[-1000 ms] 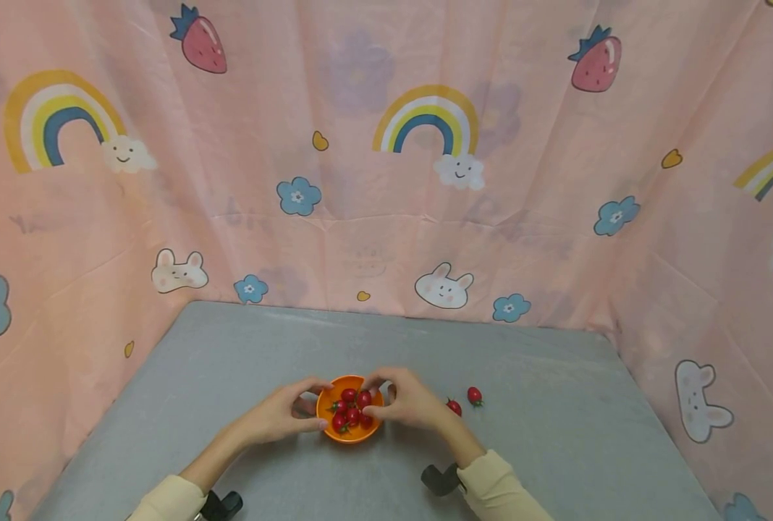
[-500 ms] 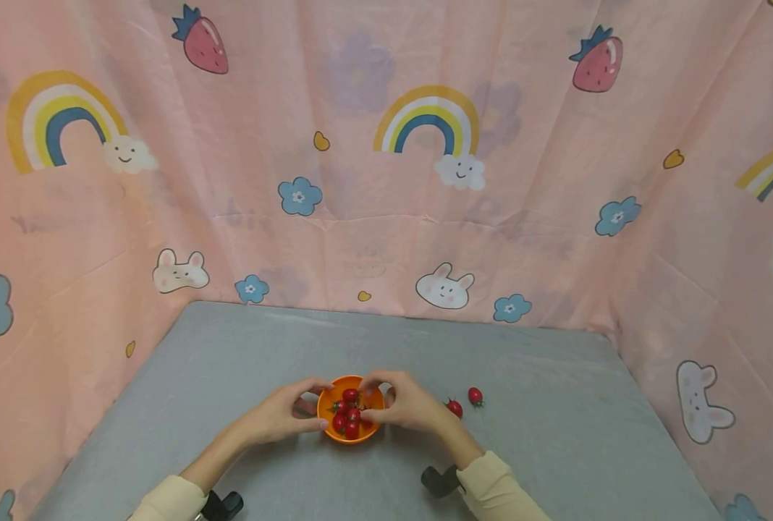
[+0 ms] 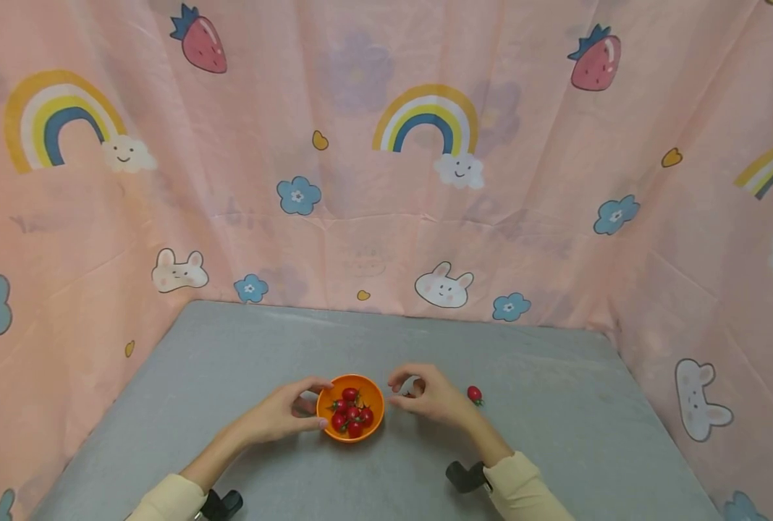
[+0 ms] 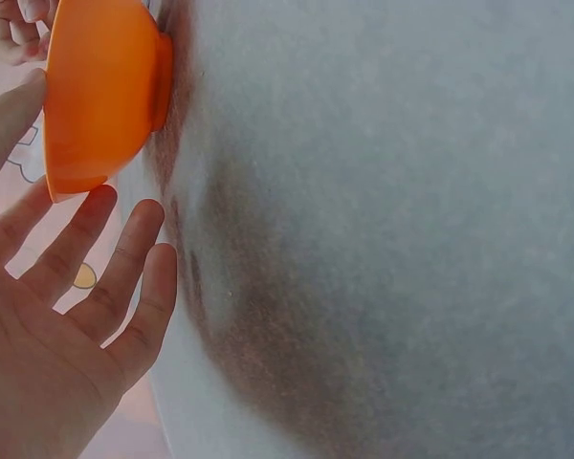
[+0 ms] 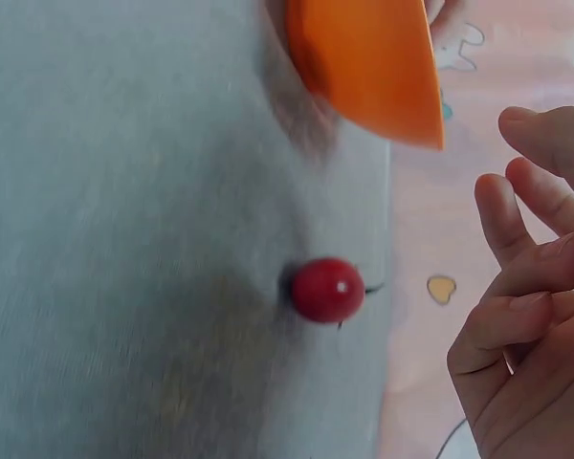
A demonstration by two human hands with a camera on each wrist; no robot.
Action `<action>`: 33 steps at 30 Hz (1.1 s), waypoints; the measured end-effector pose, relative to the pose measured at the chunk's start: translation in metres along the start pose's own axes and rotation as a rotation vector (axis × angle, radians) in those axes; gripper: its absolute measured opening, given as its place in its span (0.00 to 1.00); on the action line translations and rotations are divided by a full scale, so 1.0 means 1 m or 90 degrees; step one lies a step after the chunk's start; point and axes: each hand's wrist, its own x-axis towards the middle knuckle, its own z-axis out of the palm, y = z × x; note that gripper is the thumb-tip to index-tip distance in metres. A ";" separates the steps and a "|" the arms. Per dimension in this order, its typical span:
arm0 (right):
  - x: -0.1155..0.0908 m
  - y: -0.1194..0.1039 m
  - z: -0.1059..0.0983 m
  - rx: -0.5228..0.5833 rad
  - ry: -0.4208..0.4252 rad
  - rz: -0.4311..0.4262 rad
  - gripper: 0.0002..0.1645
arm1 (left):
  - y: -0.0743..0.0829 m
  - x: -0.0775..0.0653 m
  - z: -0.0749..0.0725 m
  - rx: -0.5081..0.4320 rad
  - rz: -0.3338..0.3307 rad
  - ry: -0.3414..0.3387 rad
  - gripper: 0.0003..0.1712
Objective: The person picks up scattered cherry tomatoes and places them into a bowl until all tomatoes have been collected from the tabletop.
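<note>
An orange bowl [image 3: 328, 428] with several red cherry tomatoes [image 3: 352, 413] in it stands on the table. My left hand [image 3: 276, 416] holds the bowl's left side, thumb at the near rim and fingers at the far rim; in the left wrist view its other fingers spread below the bowl [image 4: 100, 91]. My right hand [image 3: 435, 398] is just right of the bowl, apart from it, fingers loosely bent and holding nothing. Another cherry tomato [image 3: 474, 394] lies beyond that hand. The right wrist view shows a cherry tomato [image 5: 327, 290] on the table near the right hand [image 5: 536, 325].
Grey cloth covers the table [image 3: 230, 347]. A pink printed curtain [image 3: 334, 246] closes off the back and both sides. Each wrist carries a black camera mount, such as the right mount [image 3: 465, 477] near the sleeve.
My right hand has come out of the bowl and moved right, now covering a tomato on the table that showed before. The left hand and the bowl have stayed put.
</note>
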 end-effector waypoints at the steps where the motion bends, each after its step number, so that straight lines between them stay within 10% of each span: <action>1: -0.001 0.001 -0.002 0.000 0.002 -0.001 0.12 | 0.000 0.000 0.000 0.000 -0.001 0.000 0.31; 33: -0.066 0.054 -0.063 -0.036 0.097 0.047 0.16 | 0.003 0.000 0.000 0.000 -0.004 -0.003 0.32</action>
